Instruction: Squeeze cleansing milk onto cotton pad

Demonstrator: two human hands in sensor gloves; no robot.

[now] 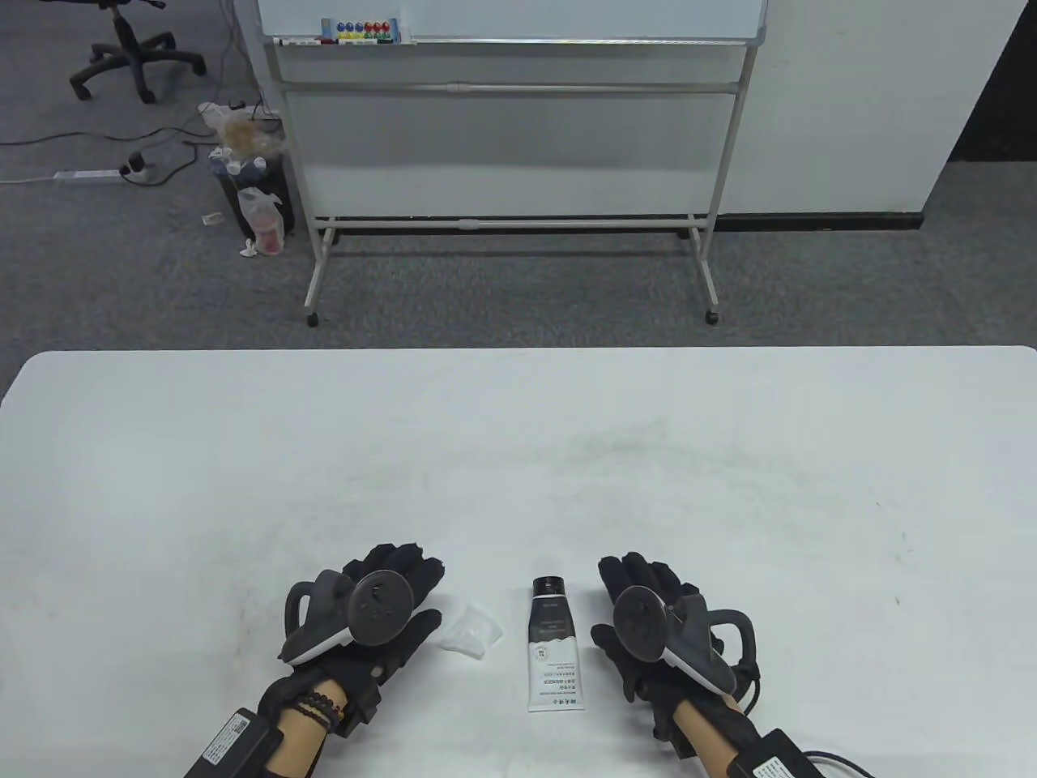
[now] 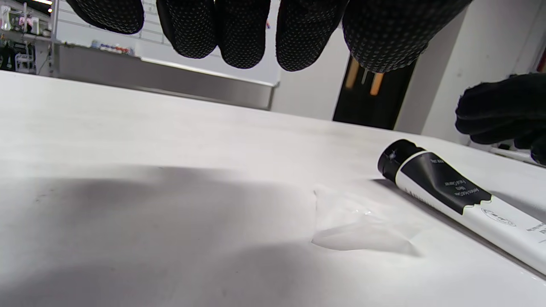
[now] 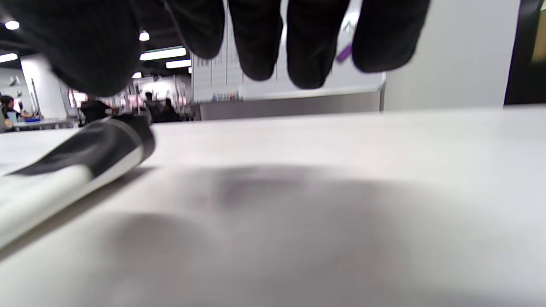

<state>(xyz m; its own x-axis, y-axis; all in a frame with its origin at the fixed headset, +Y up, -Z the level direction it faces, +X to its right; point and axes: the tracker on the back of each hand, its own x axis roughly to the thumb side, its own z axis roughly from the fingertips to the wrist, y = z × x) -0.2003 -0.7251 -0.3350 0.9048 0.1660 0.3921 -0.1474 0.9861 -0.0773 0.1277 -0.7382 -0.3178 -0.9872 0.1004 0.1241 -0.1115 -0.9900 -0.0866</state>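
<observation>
A black-and-white tube of cleansing milk [image 1: 552, 644] lies flat on the white table [image 1: 518, 454] between my hands, its black cap pointing away from me. A thin white cotton pad [image 1: 470, 632] lies just left of the tube, beside my left thumb. My left hand [image 1: 389, 592] rests palm down, empty, left of the pad. My right hand [image 1: 648, 600] rests palm down, empty, right of the tube. The left wrist view shows the pad [image 2: 358, 226] and the tube [image 2: 452, 196] with my fingers [image 2: 243, 30] above them. The right wrist view shows the tube [image 3: 72, 166] at left, blurred.
A whiteboard on a wheeled stand [image 1: 510, 121] stands on the grey carpet beyond the table's far edge. An office chair [image 1: 130, 49] and a bin with bags [image 1: 251, 194] are at the far left.
</observation>
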